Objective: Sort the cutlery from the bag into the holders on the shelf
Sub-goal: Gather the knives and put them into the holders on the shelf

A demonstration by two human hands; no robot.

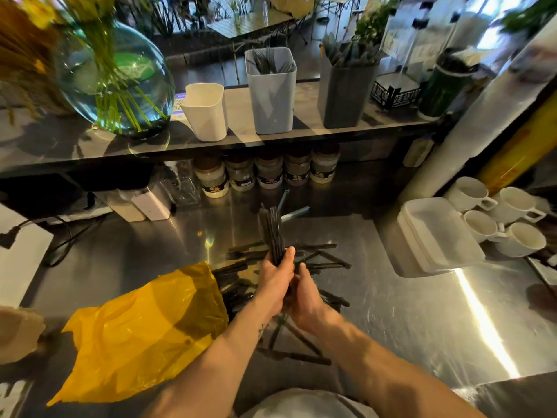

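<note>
Two hands clasped round bundle of black cutlery [272, 233]: left hand [275, 282] wrapped round lower end, right hand [306, 297] curled onto it from below. Bundle held upright; slim matte handles. Loose black cutlery [324, 262] scattered flat on brushed steel counter [422, 327], beside crinkled yellow plastic bag [144, 333]. Tapered square holders stood on shelf [60, 143] above: white holder [206, 113], light grey holder [271, 98], dark grey holder [346, 98], both grey ones stocked with dark pieces. Round glass vase [114, 76] at shelf left; white cups [509, 206] grouped at counter right.
</note>
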